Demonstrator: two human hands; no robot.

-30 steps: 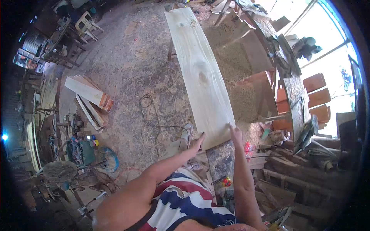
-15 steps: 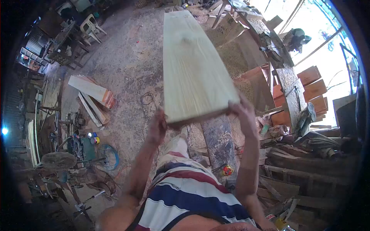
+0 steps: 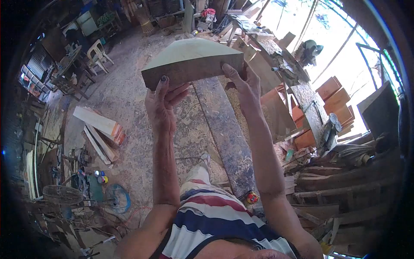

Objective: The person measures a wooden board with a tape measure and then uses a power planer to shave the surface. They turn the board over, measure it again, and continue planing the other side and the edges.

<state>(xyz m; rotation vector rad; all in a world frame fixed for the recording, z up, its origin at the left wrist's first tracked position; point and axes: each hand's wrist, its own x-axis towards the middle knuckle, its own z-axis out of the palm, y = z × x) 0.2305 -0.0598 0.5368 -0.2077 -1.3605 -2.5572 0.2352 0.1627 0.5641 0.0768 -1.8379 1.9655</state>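
The board is up in the air in front of the head camera, with its dark cut end facing the lens and its pale face running away toward the far side of the room. The left hand has the near left corner. Its grip is closed on the board, thumb pressed against the end face and fingers curled beneath. The right hand has the near right corner, its grip also closed on the board, thumb on the end face and palm under the edge. Both arms are raised.

Below the board a long, dark bench runs away from the person, dusted with shavings. The floor is bare and grey, with sawdust spread thickly over it and heaped beside the bench. A short stack of planks lies on the floor to the left, its ends reddish. Nearer the person on that side are a fan, a blue coil and a few cans, whose labels are too small to read. A white plastic chair stands further back by cluttered shelving.

To the right, more timber and offcuts are piled up. Orange-brown boxes are stacked near an open side where daylight floods in, and a green machine sits on a worktop there. A small red and yellow object lies by the near end of the bench. The person wears a shirt striped red, white and blue.
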